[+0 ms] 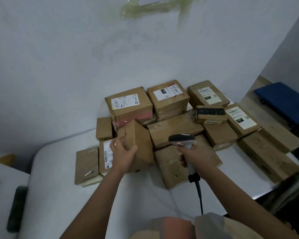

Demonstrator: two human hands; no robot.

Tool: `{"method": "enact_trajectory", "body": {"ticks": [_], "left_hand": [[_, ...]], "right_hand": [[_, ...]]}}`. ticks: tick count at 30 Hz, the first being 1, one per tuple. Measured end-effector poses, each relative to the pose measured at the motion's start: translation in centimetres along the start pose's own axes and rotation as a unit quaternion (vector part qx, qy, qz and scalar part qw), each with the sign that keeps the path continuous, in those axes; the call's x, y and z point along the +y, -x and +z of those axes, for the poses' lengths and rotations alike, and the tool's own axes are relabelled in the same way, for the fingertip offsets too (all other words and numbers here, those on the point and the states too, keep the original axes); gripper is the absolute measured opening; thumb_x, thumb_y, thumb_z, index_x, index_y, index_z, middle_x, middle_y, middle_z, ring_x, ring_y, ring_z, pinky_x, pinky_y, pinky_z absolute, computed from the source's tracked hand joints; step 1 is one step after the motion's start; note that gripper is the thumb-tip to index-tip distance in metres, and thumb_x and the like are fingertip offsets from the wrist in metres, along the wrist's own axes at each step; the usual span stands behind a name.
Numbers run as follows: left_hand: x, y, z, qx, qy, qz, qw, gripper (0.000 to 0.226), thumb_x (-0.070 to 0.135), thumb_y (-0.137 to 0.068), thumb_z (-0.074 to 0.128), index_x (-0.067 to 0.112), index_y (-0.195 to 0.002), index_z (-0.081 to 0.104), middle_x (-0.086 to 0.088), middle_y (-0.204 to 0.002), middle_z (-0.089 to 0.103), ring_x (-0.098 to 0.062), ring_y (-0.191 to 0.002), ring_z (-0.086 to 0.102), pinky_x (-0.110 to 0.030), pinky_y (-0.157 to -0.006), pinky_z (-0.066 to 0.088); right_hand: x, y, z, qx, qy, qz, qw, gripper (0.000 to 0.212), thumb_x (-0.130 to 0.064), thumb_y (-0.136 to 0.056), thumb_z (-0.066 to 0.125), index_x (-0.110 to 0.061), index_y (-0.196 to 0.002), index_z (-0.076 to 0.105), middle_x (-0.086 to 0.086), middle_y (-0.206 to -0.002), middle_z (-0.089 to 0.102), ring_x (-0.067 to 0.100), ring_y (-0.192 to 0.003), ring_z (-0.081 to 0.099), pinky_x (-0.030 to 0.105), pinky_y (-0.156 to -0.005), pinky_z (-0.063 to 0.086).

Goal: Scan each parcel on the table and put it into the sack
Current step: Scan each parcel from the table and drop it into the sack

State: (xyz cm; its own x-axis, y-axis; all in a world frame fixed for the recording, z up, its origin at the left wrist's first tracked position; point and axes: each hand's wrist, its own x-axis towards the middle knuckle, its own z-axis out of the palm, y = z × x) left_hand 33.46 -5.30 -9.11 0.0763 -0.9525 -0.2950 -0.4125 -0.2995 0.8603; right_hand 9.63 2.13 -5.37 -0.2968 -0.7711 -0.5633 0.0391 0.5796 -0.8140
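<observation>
My left hand (123, 155) grips a small brown cardboard parcel (140, 144), tilted on one edge above the white table (136, 195). A grey handheld barcode scanner (184, 141) is held by its handle in my right hand (192, 155), its head pointing left toward that parcel and its black cable hanging down. Several more taped cardboard parcels, some with white shipping labels, are piled behind and to both sides, such as a labelled box (129, 105) at the back and a flat one (175, 130) in the middle. No sack is in view.
A grey wall with a strip of tape rises right behind the pile. A blue platform cart (283, 100) stands on the floor at the far right. A dark object (16, 207) lies at the left edge beside the table.
</observation>
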Motion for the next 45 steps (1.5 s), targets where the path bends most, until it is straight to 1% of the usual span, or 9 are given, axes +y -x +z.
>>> {"method": "enact_trajectory", "body": {"ticks": [2, 5, 9, 11, 16, 22, 28, 36, 45], "left_hand": [[0.6, 0.8, -0.4, 0.004, 0.004, 0.043, 0.999, 0.063, 0.038, -0.069, 0.067, 0.045, -0.123, 0.036, 0.007, -0.141, 0.023, -0.019, -0.119, 0.044, -0.039, -0.097, 0.044], [1.7, 1.8, 0.0, 0.003, -0.124, 0.137, 0.983, 0.073, 0.049, -0.062, 0.064, 0.046, -0.13, 0.037, 0.016, -0.146, 0.017, -0.02, -0.132, 0.034, -0.053, -0.105, 0.038], [3.9, 3.8, 3.3, -0.041, -0.463, 0.312, 0.829, 0.084, 0.051, -0.073, 0.063, 0.04, -0.146, 0.024, 0.002, -0.161, 0.003, -0.035, -0.143, 0.015, -0.055, -0.11, 0.028], [4.6, 4.7, 5.6, -0.06, -0.532, 0.362, 0.763, 0.08, 0.045, -0.079, 0.063, 0.038, -0.148, 0.023, -0.003, -0.163, 0.005, -0.042, -0.145, 0.01, -0.06, -0.113, 0.022], [3.7, 5.7, 10.1, -0.121, -0.572, 0.401, 0.705, 0.069, 0.026, -0.093, 0.06, 0.035, -0.151, 0.024, -0.003, -0.165, -0.003, -0.043, -0.149, 0.002, -0.061, -0.117, 0.009], [1.7, 6.2, 11.9, -0.187, -0.416, 0.386, 0.802, 0.063, 0.027, -0.095, 0.056, 0.034, -0.151, 0.028, 0.006, -0.165, 0.01, -0.02, -0.149, 0.018, -0.045, -0.12, 0.019], [1.0, 4.1, 11.1, -0.145, -0.345, 0.246, 0.894, 0.094, 0.064, -0.084, 0.061, 0.028, -0.156, 0.013, 0.001, -0.165, 0.003, -0.022, -0.149, 0.012, -0.047, -0.121, 0.012], [1.9, 1.0, 9.2, -0.265, -0.47, 0.236, 0.809, 0.125, 0.079, -0.07, 0.064, 0.023, -0.158, -0.005, -0.002, -0.164, -0.009, -0.026, -0.151, -0.005, -0.049, -0.122, 0.014], [2.3, 4.6, 12.3, -0.158, -0.51, 0.244, 0.81, 0.128, 0.092, -0.067, 0.048, 0.015, -0.157, 0.0, -0.011, -0.15, 0.024, -0.026, -0.136, 0.031, -0.038, -0.112, 0.036]], "right_hand": [[-0.1, 0.2, -0.1, 0.004, 0.001, -0.002, 1.0, 0.023, -0.027, -0.092, 0.067, -0.005, -0.086, 0.062, 0.009, -0.065, 0.062, 0.017, -0.054, 0.058, 0.027, -0.053, 0.05], [0.1, 0.3, -0.7, 0.022, -0.008, -0.003, 1.0, 0.023, -0.027, -0.092, 0.067, -0.005, -0.086, 0.063, 0.009, -0.065, 0.062, 0.017, -0.054, 0.059, 0.026, -0.051, 0.049], [0.4, 0.1, -2.4, 0.091, -0.034, -0.019, 0.995, 0.023, -0.024, -0.091, 0.068, -0.001, -0.087, 0.064, 0.011, -0.063, 0.062, 0.02, -0.053, 0.058, 0.029, -0.053, 0.049], [0.5, 0.1, -3.3, 0.121, -0.035, -0.027, 0.992, 0.023, -0.024, -0.091, 0.067, -0.002, -0.085, 0.063, 0.012, -0.064, 0.062, 0.02, -0.054, 0.058, 0.029, -0.054, 0.049], [1.7, 0.7, -5.6, 0.162, -0.016, -0.023, 0.986, 0.028, -0.033, -0.092, 0.066, -0.006, -0.088, 0.063, 0.012, -0.069, 0.067, 0.021, -0.059, 0.063, 0.034, -0.063, 0.056], [3.0, 1.0, -7.2, 0.182, -0.02, -0.02, 0.983, 0.036, -0.042, -0.089, 0.067, -0.006, -0.091, 0.062, 0.022, -0.083, 0.07, 0.029, -0.07, 0.066, 0.047, -0.081, 0.059], [3.0, 1.2, -8.1, 0.18, -0.036, -0.003, 0.983, 0.036, -0.037, -0.09, 0.067, -0.001, -0.091, 0.064, 0.017, -0.075, 0.069, 0.025, -0.064, 0.064, 0.037, -0.068, 0.058], [2.2, 1.4, -8.3, 0.144, -0.047, 0.0, 0.988, 0.032, -0.032, -0.089, 0.071, 0.0, -0.09, 0.064, 0.015, -0.07, 0.067, 0.024, -0.059, 0.062, 0.032, -0.06, 0.053], [1.6, 2.4, -8.4, 0.144, -0.017, -0.008, 0.989, 0.023, -0.026, -0.091, 0.067, -0.003, -0.089, 0.063, 0.015, -0.07, 0.066, 0.024, -0.06, 0.062, 0.031, -0.058, 0.052]]}}
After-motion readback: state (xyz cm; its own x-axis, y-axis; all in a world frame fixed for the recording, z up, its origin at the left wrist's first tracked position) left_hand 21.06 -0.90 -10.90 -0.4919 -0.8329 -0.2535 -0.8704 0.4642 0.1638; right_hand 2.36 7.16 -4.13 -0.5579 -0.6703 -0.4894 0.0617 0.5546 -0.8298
